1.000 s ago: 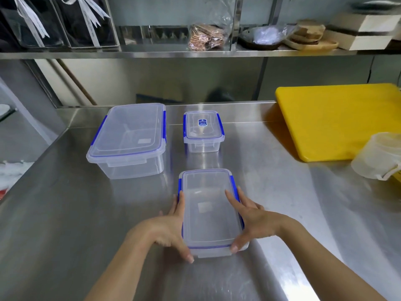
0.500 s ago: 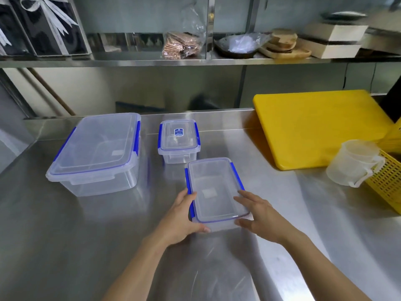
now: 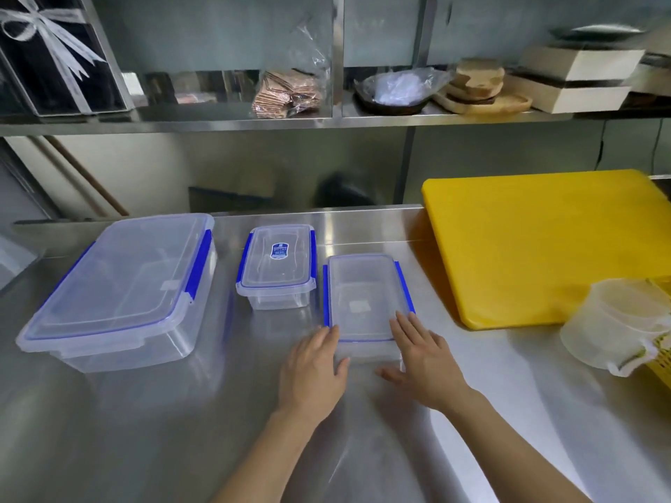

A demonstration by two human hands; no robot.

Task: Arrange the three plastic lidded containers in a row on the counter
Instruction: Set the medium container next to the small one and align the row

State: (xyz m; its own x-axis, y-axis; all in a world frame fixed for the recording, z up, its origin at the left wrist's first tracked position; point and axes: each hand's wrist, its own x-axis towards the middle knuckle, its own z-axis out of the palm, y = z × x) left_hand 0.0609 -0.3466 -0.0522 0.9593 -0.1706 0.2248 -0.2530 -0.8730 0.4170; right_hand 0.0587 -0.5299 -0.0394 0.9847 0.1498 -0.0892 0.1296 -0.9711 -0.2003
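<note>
Three clear lidded containers with blue clips stand on the steel counter (image 3: 109, 430). The large container (image 3: 120, 285) is at the left and the small container (image 3: 277, 265), with a blue label, is in the middle. The medium container (image 3: 365, 297) sits just right of the small one, slightly nearer to me. My left hand (image 3: 314, 372) lies flat against its near left corner. My right hand (image 3: 421, 357) rests with its fingertips on the lid's near right corner and its thumb along the near wall. Neither hand's fingers curl around the container.
A yellow cutting board (image 3: 537, 245) lies right of the medium container. A translucent measuring jug (image 3: 613, 321) and a yellow basket (image 3: 662, 343) are at the right edge. An overhead shelf (image 3: 326, 119) carries boxes, bags and wooden boards.
Both hands slid the medium container away from me and rightward, from in front of the small container to beside it. The fingers have flattened from a side grip.
</note>
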